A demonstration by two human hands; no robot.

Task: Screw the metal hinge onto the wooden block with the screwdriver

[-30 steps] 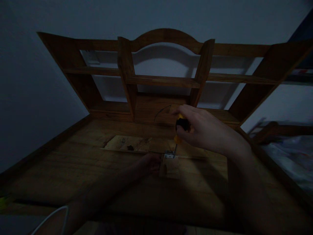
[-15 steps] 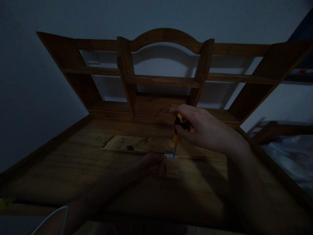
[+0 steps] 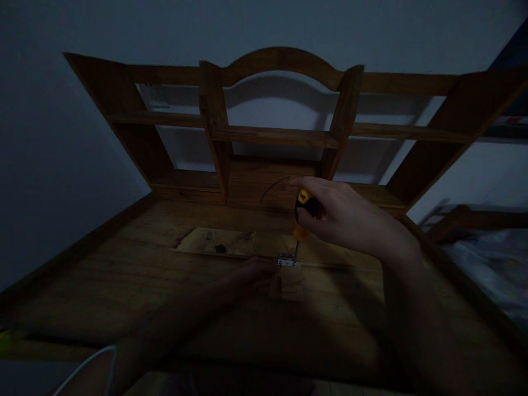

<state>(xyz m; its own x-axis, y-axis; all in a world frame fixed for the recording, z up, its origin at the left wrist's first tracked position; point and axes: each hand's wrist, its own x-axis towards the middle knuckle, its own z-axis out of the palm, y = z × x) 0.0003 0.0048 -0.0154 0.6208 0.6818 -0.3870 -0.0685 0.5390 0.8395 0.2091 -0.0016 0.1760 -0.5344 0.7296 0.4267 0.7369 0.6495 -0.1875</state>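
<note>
My right hand (image 3: 330, 212) is closed around the yellow and black handle of a screwdriver (image 3: 300, 231). Its shaft points down, with the tip at the right end of a small metal hinge (image 3: 287, 260). The hinge lies across a seam in the wooden desktop, at the edge of a paler wood patch (image 3: 291, 286). My left hand (image 3: 256, 273) rests low on the wood just left of the hinge, its fingertips close to the hinge's left end. Those fingers are in deep shadow, so whether they pinch anything does not show.
A wooden shelf unit (image 3: 274, 135) with an arched top stands along the back of the desktop (image 3: 165, 286). A pale, rough strip (image 3: 223, 241) is exposed left of the hinge. Plastic-looking bags (image 3: 487, 264) lie beyond the right edge. The light is dim.
My right hand has turned slightly on the screwdriver handle, showing more of its yellow top. The tip stays at the hinge's right end; my left hand remains beside it.
</note>
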